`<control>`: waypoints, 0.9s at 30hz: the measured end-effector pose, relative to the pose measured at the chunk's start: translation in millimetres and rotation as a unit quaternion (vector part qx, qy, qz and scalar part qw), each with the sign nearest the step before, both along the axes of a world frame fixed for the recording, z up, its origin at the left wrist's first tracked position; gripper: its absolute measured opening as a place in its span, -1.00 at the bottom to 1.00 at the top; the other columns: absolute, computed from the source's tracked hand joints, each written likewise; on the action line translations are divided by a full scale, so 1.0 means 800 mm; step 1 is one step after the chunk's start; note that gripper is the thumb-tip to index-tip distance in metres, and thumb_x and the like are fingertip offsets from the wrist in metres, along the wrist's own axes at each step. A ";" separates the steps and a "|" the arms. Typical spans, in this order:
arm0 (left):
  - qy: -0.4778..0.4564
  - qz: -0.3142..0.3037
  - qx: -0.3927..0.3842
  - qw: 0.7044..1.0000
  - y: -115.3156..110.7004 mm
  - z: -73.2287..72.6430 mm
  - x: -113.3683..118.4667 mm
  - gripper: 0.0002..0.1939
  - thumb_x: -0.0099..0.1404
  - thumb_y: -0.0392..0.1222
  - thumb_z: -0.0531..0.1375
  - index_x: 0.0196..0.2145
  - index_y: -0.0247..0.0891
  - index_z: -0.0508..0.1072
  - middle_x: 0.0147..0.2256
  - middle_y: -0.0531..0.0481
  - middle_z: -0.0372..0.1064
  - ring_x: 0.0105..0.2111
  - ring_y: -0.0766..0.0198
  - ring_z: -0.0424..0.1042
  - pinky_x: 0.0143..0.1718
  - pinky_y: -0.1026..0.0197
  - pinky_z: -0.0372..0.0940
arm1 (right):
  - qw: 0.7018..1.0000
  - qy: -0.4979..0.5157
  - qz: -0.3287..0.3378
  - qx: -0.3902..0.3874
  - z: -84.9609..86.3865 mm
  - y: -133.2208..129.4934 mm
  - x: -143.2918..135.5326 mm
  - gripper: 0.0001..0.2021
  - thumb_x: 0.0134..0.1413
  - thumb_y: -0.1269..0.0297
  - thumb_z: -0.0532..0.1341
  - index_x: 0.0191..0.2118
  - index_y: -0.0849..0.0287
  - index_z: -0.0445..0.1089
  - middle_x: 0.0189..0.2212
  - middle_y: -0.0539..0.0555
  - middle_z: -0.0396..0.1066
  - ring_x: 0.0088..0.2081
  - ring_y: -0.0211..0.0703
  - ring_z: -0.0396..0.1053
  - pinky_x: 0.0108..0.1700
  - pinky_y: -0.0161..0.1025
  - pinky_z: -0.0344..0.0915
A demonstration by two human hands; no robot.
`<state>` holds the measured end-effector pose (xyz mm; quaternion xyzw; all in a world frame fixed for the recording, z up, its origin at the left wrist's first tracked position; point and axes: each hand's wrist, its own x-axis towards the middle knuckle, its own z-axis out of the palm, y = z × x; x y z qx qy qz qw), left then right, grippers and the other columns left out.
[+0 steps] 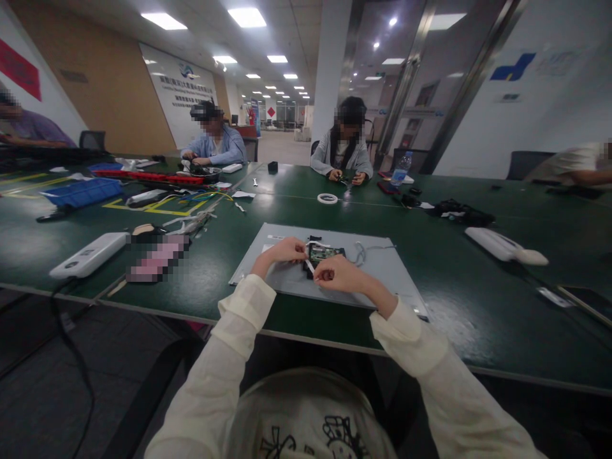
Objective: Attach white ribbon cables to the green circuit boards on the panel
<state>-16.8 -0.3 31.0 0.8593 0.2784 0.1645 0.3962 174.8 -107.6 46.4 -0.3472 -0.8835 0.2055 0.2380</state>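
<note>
A grey flat panel [287,287] lies on the green table in front of me. On it sits a green circuit board [326,253] in a black frame, with a pale cable [361,254] curling to its right. My left hand [289,250] is at the board's left edge, fingers pinched on the upper end of a thin white strip [310,266]. My right hand [338,274] is curled at the strip's lower end, in front of the board, and its fingers are closed on it. The hands partly hide the black frame.
White power strips [90,254] [497,243] lie left and right. A pink item [157,260], a blue tray [83,192] and loose wires are on the left. A tape roll [327,199] sits beyond the panel, near a bottle [401,169]. Several people sit around the table.
</note>
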 end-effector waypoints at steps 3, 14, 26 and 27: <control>-0.002 0.007 0.005 1.000 -0.001 0.002 0.001 -0.76 0.09 -0.09 0.14 -0.53 -0.35 0.37 -0.68 0.09 0.26 -0.68 0.42 0.23 -0.58 0.37 0.11 | 1.000 -0.009 0.000 -0.008 0.000 0.002 0.002 -0.91 -0.15 0.45 0.18 -0.45 0.25 0.43 -0.58 -0.02 0.37 -0.54 -0.34 0.30 -0.43 -0.42 0.22; 0.020 0.014 0.040 0.999 -0.003 0.003 0.002 -0.75 0.13 -0.08 0.10 -0.52 -0.34 0.37 -0.69 0.11 0.24 -0.66 0.41 0.22 -0.56 0.37 0.11 | 0.999 -0.036 -0.001 -0.034 -0.002 0.000 0.000 -0.90 -0.11 0.40 0.18 -0.41 0.24 0.44 -0.57 -0.03 0.39 -0.52 -0.34 0.33 -0.41 -0.44 0.22; 0.017 0.001 0.057 0.998 -0.004 0.003 0.003 -0.83 0.08 -0.19 0.10 -0.51 -0.35 0.39 -0.66 0.11 0.23 -0.65 0.43 0.20 -0.56 0.38 0.09 | 0.997 -0.032 0.003 -0.072 -0.002 0.002 -0.001 -0.84 0.05 0.39 0.08 -0.37 0.25 0.40 -0.55 0.01 0.42 -0.54 -0.33 0.33 -0.41 -0.40 0.21; 0.016 -0.003 0.052 0.999 -0.004 0.003 0.003 -0.84 0.07 -0.19 0.10 -0.51 -0.36 0.39 -0.66 0.11 0.23 -0.65 0.43 0.20 -0.56 0.38 0.09 | 0.997 -0.034 -0.003 -0.064 -0.003 0.002 -0.001 -0.88 0.01 0.41 0.11 -0.37 0.24 0.40 -0.55 0.00 0.42 -0.51 -0.31 0.34 -0.40 -0.40 0.21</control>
